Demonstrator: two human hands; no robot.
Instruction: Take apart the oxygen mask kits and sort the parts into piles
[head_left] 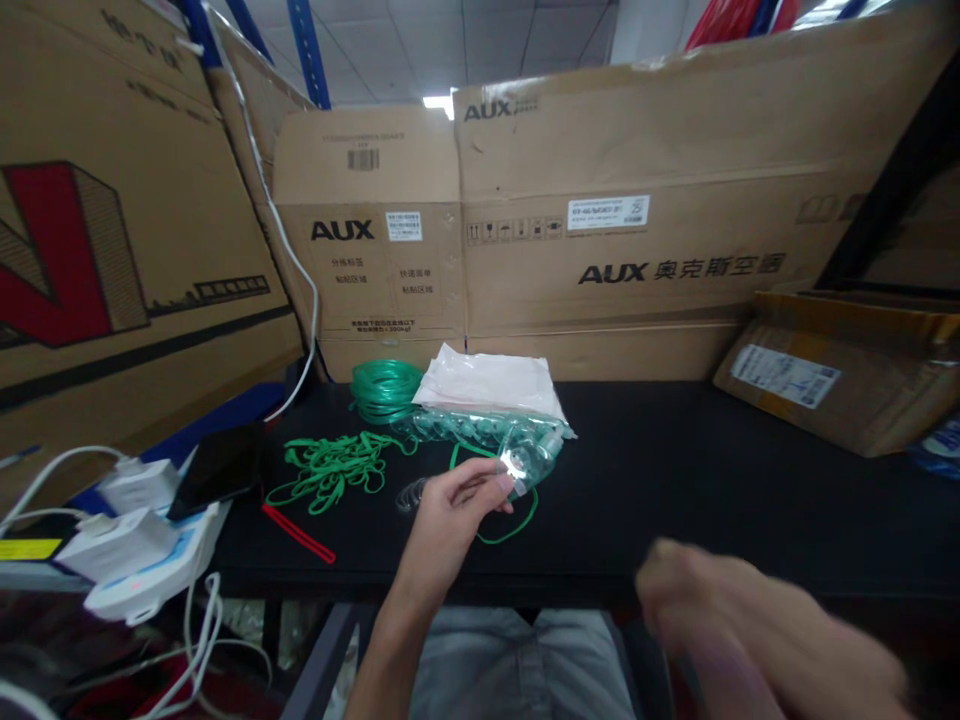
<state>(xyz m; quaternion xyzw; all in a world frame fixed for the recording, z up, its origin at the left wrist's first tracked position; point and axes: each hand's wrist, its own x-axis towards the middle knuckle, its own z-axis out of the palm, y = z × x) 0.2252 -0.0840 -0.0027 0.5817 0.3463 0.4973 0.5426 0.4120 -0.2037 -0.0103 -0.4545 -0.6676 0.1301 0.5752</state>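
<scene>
My left hand (457, 505) is raised over the black table (675, 500), its fingers pinched on a clear plastic mask (529, 460) with a green elastic strap (510, 525) hanging from it. Just behind lies a row of several more clear masks (465, 428) in front of a pile of white plastic bags (491, 385). My right hand (742, 625) is low at the front right, smeared by motion, so its fingers cannot be made out.
A coil of green tubing (385, 388) and loose green straps (334, 470) lie left of the masks, with a red strap (298, 533) nearer me. A black phone (217, 470) and white chargers (135, 540) sit at left. Cardboard boxes (600, 230) wall the back; a brown parcel (840, 370) sits right.
</scene>
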